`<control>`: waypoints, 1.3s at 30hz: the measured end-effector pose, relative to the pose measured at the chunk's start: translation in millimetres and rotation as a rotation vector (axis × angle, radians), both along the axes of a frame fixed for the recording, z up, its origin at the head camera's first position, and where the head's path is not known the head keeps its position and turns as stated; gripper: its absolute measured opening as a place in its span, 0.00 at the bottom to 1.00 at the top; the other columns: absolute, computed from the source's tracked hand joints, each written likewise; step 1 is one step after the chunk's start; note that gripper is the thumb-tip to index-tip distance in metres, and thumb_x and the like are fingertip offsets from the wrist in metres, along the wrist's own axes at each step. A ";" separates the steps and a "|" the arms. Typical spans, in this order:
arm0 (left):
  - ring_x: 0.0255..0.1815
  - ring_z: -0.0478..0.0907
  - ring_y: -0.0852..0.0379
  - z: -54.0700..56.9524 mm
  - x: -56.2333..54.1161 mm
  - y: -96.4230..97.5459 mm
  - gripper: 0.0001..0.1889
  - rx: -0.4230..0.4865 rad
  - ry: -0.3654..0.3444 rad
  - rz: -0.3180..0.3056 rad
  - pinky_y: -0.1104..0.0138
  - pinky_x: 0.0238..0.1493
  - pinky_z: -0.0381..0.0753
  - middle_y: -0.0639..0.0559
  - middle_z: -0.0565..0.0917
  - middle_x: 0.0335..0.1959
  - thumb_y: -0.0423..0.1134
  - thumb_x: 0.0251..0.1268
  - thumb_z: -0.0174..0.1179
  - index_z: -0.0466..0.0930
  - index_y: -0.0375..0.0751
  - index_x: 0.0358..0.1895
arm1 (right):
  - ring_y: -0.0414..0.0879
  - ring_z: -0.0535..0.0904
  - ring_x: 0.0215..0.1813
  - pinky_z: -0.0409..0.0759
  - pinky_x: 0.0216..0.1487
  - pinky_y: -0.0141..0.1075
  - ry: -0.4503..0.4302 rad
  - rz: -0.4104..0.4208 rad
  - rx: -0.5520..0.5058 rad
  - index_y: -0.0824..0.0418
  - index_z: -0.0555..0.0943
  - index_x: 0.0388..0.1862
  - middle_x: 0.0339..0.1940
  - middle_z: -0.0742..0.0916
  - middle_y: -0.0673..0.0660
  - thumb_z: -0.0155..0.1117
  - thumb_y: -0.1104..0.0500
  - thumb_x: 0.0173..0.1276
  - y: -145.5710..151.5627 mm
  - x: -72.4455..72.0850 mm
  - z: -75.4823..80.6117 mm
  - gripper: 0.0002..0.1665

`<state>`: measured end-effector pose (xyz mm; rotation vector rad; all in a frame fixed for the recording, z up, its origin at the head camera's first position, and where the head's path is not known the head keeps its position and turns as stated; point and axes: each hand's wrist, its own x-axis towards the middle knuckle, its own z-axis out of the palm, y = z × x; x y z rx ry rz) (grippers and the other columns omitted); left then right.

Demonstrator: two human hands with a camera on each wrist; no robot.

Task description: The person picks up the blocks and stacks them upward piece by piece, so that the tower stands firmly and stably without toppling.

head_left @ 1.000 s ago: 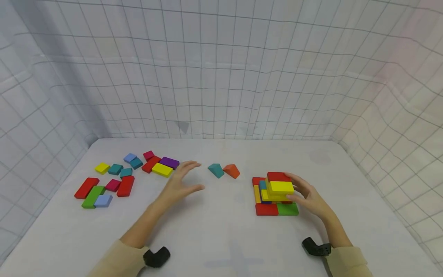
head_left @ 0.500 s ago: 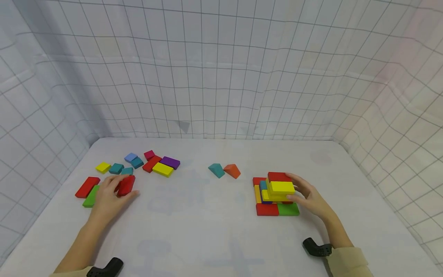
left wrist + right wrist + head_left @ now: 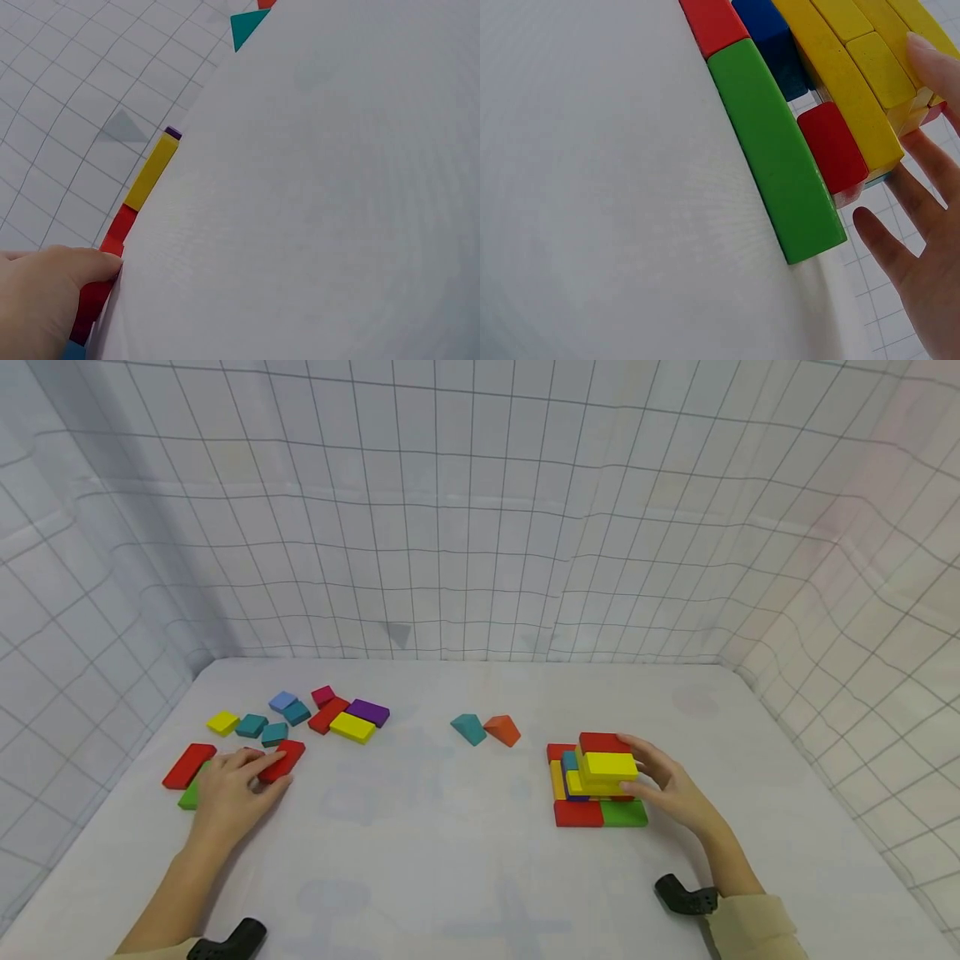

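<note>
At the left of the head view, my left hand (image 3: 228,789) has its index finger and thumb at a red block (image 3: 282,762) lying slanted on the table. The left wrist view shows the thumb (image 3: 97,264) against red. A green block (image 3: 189,792) is partly covered by this hand. My right hand (image 3: 671,789) holds the right end of a block stack (image 3: 611,767), thumb in front and index finger behind the upper layers. Its thumb (image 3: 932,66) lies on yellow there in the right wrist view. Red and green blocks (image 3: 780,161) form the stack's near base edge.
Near the left hand lie another red block (image 3: 189,767), a yellow block (image 3: 223,723) and several teal and blue blocks (image 3: 274,734). Farther back are yellow (image 3: 352,727) and purple (image 3: 368,712) blocks. Teal (image 3: 468,729) and orange (image 3: 502,730) wedges lie mid-table. Gridded white cloth (image 3: 480,527) surrounds the table.
My left hand went left and down from mid-table to the red block. That block has turned clockwise, its far end swinging right. The right hand stays at the stack.
</note>
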<state>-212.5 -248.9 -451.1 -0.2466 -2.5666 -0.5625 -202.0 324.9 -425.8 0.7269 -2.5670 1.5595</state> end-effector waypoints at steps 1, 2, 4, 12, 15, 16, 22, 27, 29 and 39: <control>0.43 0.65 0.37 0.2 0.1 0.4 0.23 0.001 -0.004 -0.015 0.44 0.42 0.63 0.34 0.75 0.39 0.33 0.41 0.70 0.79 0.32 0.46 | 0.31 0.64 0.61 0.62 0.57 0.21 0.000 -0.001 0.002 0.61 0.61 0.68 0.67 0.65 0.63 0.61 0.68 0.59 0.3 0.0 -0.1 0.37; 0.43 0.65 0.36 0.7 0.5 0.9 0.23 0.000 -0.007 -0.032 0.43 0.43 0.62 0.34 0.75 0.40 0.32 0.41 0.69 0.79 0.32 0.46 | 0.31 0.65 0.61 0.62 0.57 0.22 -0.001 -0.002 0.002 0.61 0.61 0.68 0.67 0.65 0.63 0.61 0.68 0.60 0.5 0.0 -0.1 0.37; 0.44 0.67 0.37 1.4 0.6 2.8 0.22 0.011 -0.004 -0.069 0.41 0.45 0.62 0.34 0.76 0.40 0.31 0.42 0.68 0.80 0.32 0.46 | 0.31 0.65 0.61 0.62 0.57 0.22 -0.004 -0.003 0.001 0.61 0.61 0.68 0.67 0.65 0.63 0.61 0.68 0.60 1.1 -0.3 -0.2 0.37; 0.46 0.71 0.45 13.4 -7.7 35.0 0.20 0.155 0.091 -0.239 0.86 0.47 0.63 0.41 0.77 0.42 0.25 0.42 0.68 0.81 0.34 0.45 | 0.32 0.65 0.61 0.62 0.58 0.22 -0.014 0.002 0.001 0.61 0.60 0.68 0.68 0.65 0.61 0.61 0.67 0.60 2.3 -1.3 0.1 0.38; 0.46 0.72 0.47 24.5 -16.5 66.0 0.21 0.186 0.122 -0.333 0.91 0.46 0.58 0.43 0.77 0.43 0.26 0.43 0.69 0.81 0.35 0.46 | 0.33 0.65 0.62 0.62 0.58 0.23 -0.013 0.007 0.000 0.61 0.60 0.68 0.68 0.65 0.61 0.61 0.67 0.60 2.1 -1.2 0.4 0.38; 0.46 0.73 0.47 28.5 -19.8 78.5 0.21 0.191 0.130 -0.369 0.90 0.47 0.59 0.43 0.77 0.43 0.26 0.43 0.69 0.81 0.36 0.46 | 0.33 0.65 0.62 0.62 0.58 0.23 -0.012 0.007 0.001 0.61 0.60 0.68 0.68 0.65 0.61 0.61 0.67 0.60 2.2 -1.3 0.3 0.38; 0.45 0.73 0.51 49.8 -34.8 162.9 0.18 0.228 0.101 -0.602 0.68 0.43 0.79 0.44 0.77 0.44 0.28 0.48 0.67 0.82 0.36 0.46 | 0.33 0.65 0.62 0.62 0.58 0.22 -0.019 0.009 -0.011 0.61 0.60 0.68 0.68 0.65 0.62 0.60 0.68 0.60 2.4 -2.5 0.3 0.37; 0.45 0.72 0.53 60.5 -39.0 230.5 0.15 0.261 0.019 -0.755 0.65 0.41 0.80 0.46 0.77 0.45 0.30 0.53 0.64 0.81 0.38 0.46 | 0.34 0.65 0.62 0.62 0.59 0.22 -0.023 0.022 -0.026 0.61 0.60 0.68 0.67 0.66 0.61 0.60 0.69 0.60 2.0 -3.1 1.0 0.37; 0.45 0.72 0.54 62.4 -40.1 254.2 0.14 0.259 -0.013 -0.784 0.67 0.42 0.79 0.47 0.76 0.45 0.31 0.55 0.63 0.81 0.38 0.47 | 0.34 0.65 0.62 0.62 0.59 0.22 -0.029 0.022 -0.029 0.61 0.61 0.68 0.67 0.66 0.59 0.60 0.69 0.60 1.7 -2.7 1.4 0.37; 0.51 0.70 0.54 61.9 -41.1 326.2 0.15 0.189 -0.152 -0.852 0.72 0.51 0.73 0.47 0.75 0.48 0.37 0.62 0.58 0.79 0.40 0.52 | 0.35 0.65 0.63 0.62 0.59 0.23 -0.026 0.028 -0.032 0.60 0.59 0.69 0.67 0.67 0.52 0.59 0.70 0.60 2.9 -1.8 -0.1 0.38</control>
